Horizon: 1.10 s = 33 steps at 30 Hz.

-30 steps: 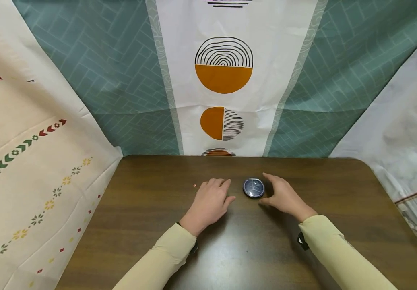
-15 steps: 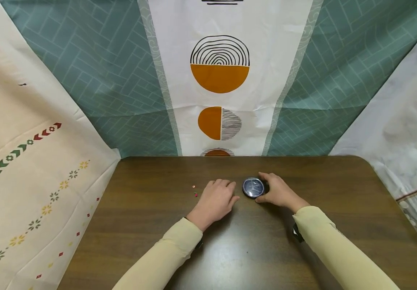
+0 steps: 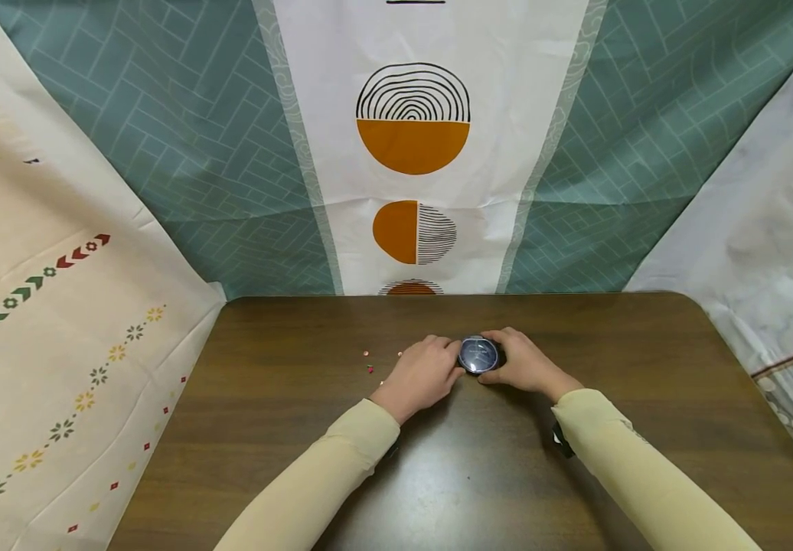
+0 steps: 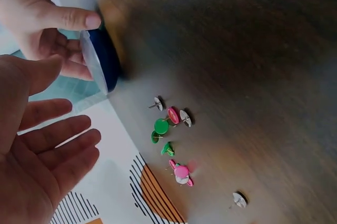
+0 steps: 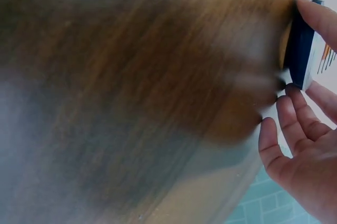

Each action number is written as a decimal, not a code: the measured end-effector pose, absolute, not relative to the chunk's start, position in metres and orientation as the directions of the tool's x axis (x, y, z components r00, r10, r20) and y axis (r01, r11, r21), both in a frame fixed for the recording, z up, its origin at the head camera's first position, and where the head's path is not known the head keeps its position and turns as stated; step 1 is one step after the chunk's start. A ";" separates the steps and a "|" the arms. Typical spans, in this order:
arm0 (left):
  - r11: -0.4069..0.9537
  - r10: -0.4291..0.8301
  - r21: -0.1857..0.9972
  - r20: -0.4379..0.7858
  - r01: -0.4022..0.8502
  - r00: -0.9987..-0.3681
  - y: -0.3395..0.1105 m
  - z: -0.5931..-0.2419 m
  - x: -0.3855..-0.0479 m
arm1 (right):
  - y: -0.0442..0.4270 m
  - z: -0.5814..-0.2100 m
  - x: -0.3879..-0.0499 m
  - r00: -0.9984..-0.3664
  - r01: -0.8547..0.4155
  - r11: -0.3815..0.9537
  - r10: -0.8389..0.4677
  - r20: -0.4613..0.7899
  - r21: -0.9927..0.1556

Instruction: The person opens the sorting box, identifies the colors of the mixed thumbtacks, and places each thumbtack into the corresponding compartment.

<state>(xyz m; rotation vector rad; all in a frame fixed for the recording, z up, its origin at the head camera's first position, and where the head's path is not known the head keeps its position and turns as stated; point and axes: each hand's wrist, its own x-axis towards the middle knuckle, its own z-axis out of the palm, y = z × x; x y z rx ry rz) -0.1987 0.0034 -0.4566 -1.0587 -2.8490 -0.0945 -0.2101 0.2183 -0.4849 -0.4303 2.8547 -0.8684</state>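
A round dark-blue container with a clear top point(image 3: 478, 355) lies on the brown table. My right hand point(image 3: 527, 369) grips it from the right, thumb on the near side and fingers on the far side; the right wrist view shows the container point(image 5: 299, 50) edge-on within this hand point(image 5: 308, 145). On the container's left, my left hand point(image 3: 424, 376) has its fingertips beside the rim; whether they touch cannot be told. In the left wrist view that hand point(image 4: 47, 145) has relaxed, spread fingers and holds nothing.
Several green, pink and white thumbtacks, one of them green point(image 4: 161, 126), lie loose on the table left of the container. Patterned cloths point(image 3: 231, 153) hang behind the table point(image 3: 265, 459) and along both sides.
My left hand has moved right, up to the container, uncovering more small tacks. My right hand has moved left, and its thumb and fingers have come onto the container's rim.
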 end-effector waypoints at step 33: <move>0.613 0.790 -0.008 0.030 0.790 -0.612 0.024 -0.469 -0.225 | 0.219 -0.494 -0.206 -0.958 -0.198 0.760 -0.284 -0.043 -0.619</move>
